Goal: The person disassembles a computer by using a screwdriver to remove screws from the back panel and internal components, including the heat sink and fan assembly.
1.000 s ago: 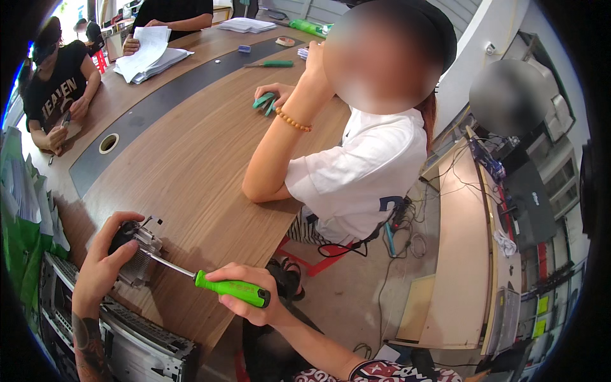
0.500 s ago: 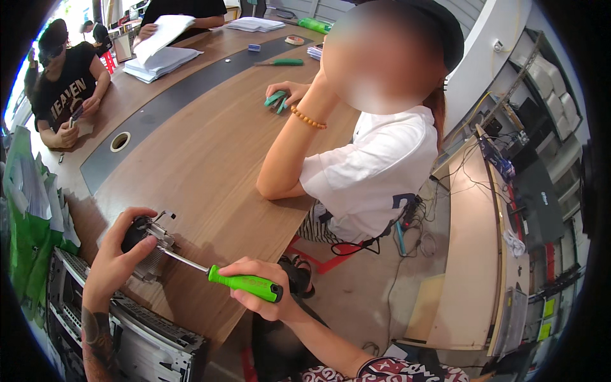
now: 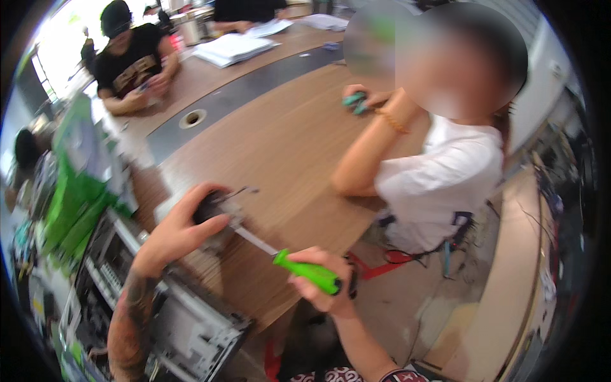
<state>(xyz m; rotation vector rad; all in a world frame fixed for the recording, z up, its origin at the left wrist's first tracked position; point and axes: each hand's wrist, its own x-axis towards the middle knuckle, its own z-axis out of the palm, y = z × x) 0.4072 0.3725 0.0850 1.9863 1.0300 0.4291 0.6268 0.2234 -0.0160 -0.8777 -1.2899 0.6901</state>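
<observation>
My left hand [image 3: 181, 229] is closed around a heatsink cooler [image 3: 219, 237], a finned metal block with a black fan part, at the table's near left edge. The thumb lies across its top. In my right hand [image 3: 337, 270] is a screwdriver [image 3: 305, 270] with a bright green handle and a metal shaft. The shaft points up and left, its tip at the cooler's metal bracket beside my left thumb. Blur hides whether the tip sits in a screw.
An opened metal computer case [image 3: 197, 331] stands below my left forearm, with green bags [image 3: 76, 210] beyond it. Across the wooden table [image 3: 273, 146], a person in white leans an elbow and holds a teal tool [image 3: 355, 103]. Papers [image 3: 232, 48] lie at the far side, near other people.
The whole view has swung left, so everything appears farther right, and it is blurrier now. Both hands keep their holds, with the screwdriver still against the cooler.
</observation>
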